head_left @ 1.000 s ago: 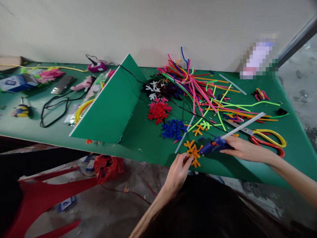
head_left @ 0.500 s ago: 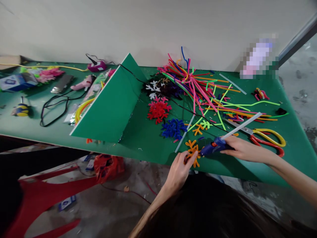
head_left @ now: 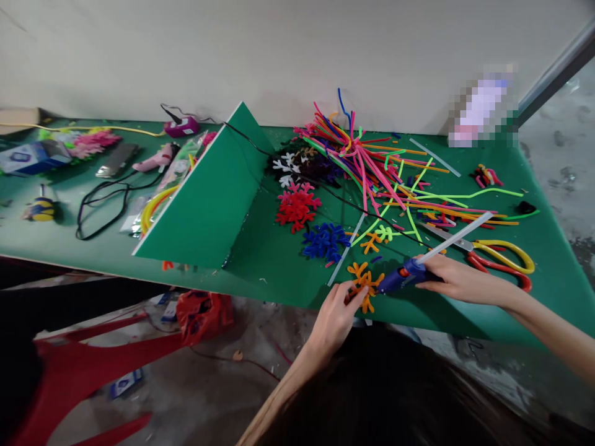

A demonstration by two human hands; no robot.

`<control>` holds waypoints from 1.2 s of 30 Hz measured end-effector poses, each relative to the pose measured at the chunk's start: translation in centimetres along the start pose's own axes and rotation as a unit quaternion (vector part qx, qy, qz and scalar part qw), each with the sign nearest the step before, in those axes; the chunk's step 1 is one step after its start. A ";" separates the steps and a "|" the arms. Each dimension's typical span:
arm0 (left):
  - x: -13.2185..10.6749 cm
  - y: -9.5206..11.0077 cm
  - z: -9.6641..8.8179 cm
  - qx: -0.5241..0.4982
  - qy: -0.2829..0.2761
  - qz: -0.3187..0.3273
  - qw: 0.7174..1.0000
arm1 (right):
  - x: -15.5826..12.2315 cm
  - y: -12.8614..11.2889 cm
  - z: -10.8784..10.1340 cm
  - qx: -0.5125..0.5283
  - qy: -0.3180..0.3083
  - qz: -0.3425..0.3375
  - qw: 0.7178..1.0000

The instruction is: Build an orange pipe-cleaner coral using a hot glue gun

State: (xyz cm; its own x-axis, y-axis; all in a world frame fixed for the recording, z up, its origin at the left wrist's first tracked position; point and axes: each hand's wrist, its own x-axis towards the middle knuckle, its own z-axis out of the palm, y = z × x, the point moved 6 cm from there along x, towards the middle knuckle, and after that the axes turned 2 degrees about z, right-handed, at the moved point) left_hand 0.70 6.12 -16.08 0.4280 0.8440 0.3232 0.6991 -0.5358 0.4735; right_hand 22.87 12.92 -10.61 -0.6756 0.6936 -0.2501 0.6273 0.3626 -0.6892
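Note:
My left hand (head_left: 335,317) pinches an orange pipe-cleaner snowflake (head_left: 364,282) at the near edge of the green table (head_left: 260,254). My right hand (head_left: 458,280) grips a blue hot glue gun (head_left: 400,277) with a clear glue stick (head_left: 458,235) poking out of its back. The gun's nozzle points left and touches the orange snowflake. Blue (head_left: 324,241), red (head_left: 296,207) and white (head_left: 286,167) snowflake shapes lie just beyond.
A heap of coloured pipe cleaners (head_left: 372,167) spreads across the right half of the table, with yellow-and-red scissors (head_left: 499,260) near my right hand. A tilted green board (head_left: 209,198) divides the table. A pink glue gun (head_left: 158,158), cables and boxes lie left. A red chair (head_left: 79,371) stands below.
My left hand shifted slightly right on the orange snowflake and the glue gun's nozzle came down closer onto it. The view drifted a little.

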 end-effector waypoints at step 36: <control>0.8 -0.2 -0.6 0.006 -0.023 -0.038 0.999 | -0.7 1.3 -0.8 0.031 0.057 0.043 0.997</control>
State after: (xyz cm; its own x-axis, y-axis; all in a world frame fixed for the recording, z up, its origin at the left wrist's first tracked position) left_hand 0.54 6.86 -15.41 0.3990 0.8828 0.2479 0.7375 -0.4696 0.4853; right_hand 24.47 13.37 -10.79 -0.5692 0.7883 -0.2339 0.6539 0.2615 -0.7099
